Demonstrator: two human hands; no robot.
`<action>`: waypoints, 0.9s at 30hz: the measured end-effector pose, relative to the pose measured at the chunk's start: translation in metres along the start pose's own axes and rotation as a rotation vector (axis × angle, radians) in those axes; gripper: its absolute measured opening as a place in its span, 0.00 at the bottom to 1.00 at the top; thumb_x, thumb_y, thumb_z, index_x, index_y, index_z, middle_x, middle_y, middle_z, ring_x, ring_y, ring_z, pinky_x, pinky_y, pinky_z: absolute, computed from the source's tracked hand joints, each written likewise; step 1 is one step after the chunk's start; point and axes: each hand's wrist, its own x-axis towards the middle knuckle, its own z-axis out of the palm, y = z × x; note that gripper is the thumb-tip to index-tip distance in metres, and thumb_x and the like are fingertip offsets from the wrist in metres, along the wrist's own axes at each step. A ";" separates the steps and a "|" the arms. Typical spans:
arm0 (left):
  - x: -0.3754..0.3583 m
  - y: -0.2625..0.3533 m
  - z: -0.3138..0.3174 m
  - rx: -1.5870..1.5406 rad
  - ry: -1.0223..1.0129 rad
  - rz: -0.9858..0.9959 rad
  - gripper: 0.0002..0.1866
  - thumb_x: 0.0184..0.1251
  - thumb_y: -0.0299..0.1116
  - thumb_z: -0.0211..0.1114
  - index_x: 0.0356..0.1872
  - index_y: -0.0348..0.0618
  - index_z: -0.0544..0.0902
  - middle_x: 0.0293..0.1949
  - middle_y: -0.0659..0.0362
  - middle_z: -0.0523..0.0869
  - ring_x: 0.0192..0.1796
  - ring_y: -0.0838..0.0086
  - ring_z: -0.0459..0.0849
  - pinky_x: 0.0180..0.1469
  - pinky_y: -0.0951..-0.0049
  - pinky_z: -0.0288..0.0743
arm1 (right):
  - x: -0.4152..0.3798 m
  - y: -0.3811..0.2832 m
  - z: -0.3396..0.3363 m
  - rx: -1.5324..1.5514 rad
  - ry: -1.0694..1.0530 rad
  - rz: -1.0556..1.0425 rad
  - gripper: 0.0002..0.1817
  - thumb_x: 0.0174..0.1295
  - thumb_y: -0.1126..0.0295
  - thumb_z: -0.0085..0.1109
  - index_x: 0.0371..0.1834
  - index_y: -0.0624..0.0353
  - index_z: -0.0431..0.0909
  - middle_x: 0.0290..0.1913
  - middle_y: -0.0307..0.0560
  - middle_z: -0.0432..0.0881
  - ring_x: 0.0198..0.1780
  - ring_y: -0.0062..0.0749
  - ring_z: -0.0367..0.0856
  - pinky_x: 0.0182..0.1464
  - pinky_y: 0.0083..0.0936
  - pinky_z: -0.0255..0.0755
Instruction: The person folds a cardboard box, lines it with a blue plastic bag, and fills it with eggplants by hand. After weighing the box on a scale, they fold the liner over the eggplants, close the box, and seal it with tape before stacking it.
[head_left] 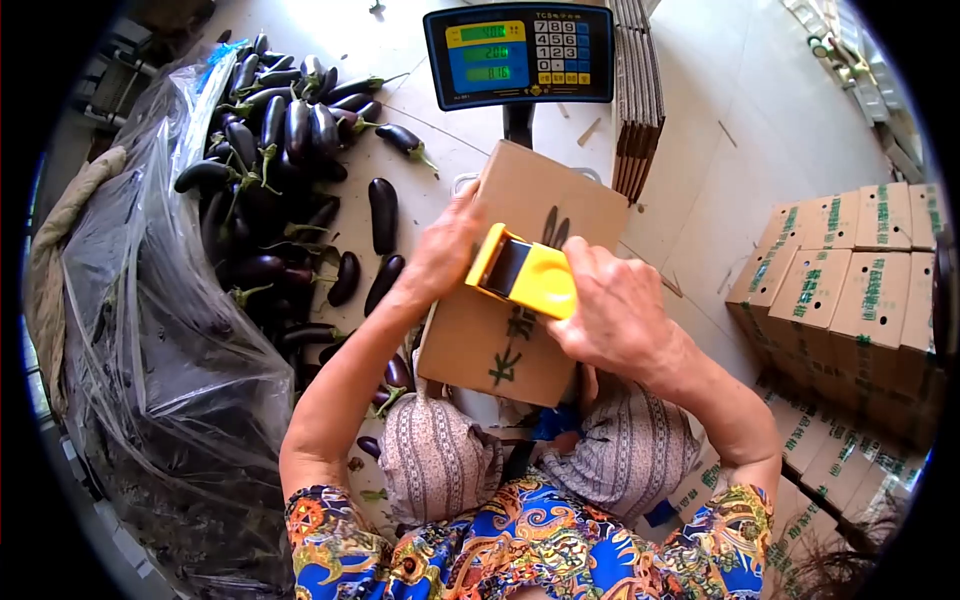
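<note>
A brown cardboard box (505,345) with dark green printed characters stands closed in front of me, tilted in view. Along its left side lies my left hand (447,248), gripping the edge, its fingertips partly out of sight. My right hand (622,305) is closed around a yellow tape dispenser (545,280), which rests on or just over the box's top near the middle. Whether tape runs from it to the box I cannot make out. Behind the box, a digital scale display (520,55) shows green digits on its post.
Many eggplants (300,130) are heaped at the left beside a clear plastic sheet (160,290), a few loose on the tiled floor (700,190). Flattened cardboard (637,100) stands by the scale. Packed cartons (840,280) are stacked at the right.
</note>
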 end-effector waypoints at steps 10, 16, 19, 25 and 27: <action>0.012 -0.022 -0.020 0.712 0.038 -0.163 0.26 0.77 0.55 0.44 0.65 0.53 0.74 0.41 0.37 0.87 0.44 0.40 0.85 0.48 0.44 0.78 | 0.016 -0.022 -0.011 -0.061 -0.142 -0.041 0.30 0.50 0.61 0.71 0.49 0.70 0.70 0.34 0.62 0.83 0.32 0.50 0.86 0.35 0.42 0.82; 0.009 0.008 -0.017 0.675 0.071 -0.352 0.28 0.77 0.58 0.41 0.64 0.54 0.75 0.40 0.36 0.86 0.46 0.38 0.85 0.51 0.43 0.76 | -0.057 0.062 0.016 0.105 0.021 -0.062 0.29 0.49 0.61 0.74 0.46 0.62 0.67 0.34 0.60 0.82 0.35 0.55 0.85 0.37 0.42 0.81; 0.010 0.007 -0.020 0.713 0.077 -0.347 0.29 0.77 0.59 0.41 0.64 0.53 0.75 0.40 0.36 0.86 0.46 0.37 0.84 0.52 0.42 0.76 | -0.091 0.106 0.053 0.157 0.086 -0.036 0.28 0.51 0.59 0.74 0.45 0.61 0.68 0.36 0.58 0.80 0.38 0.56 0.84 0.38 0.42 0.80; 0.009 -0.003 -0.020 0.696 0.106 -0.305 0.30 0.77 0.60 0.40 0.61 0.52 0.78 0.38 0.36 0.86 0.45 0.37 0.84 0.52 0.42 0.76 | -0.134 0.170 0.106 0.228 0.172 0.012 0.28 0.52 0.58 0.75 0.46 0.61 0.68 0.36 0.56 0.80 0.38 0.56 0.84 0.38 0.41 0.80; 0.009 -0.005 -0.021 0.703 0.096 -0.321 0.31 0.77 0.61 0.40 0.61 0.51 0.79 0.38 0.36 0.86 0.45 0.37 0.84 0.51 0.43 0.76 | -0.153 0.195 0.129 0.225 0.200 0.037 0.28 0.52 0.58 0.75 0.47 0.61 0.69 0.36 0.55 0.79 0.38 0.56 0.83 0.38 0.41 0.80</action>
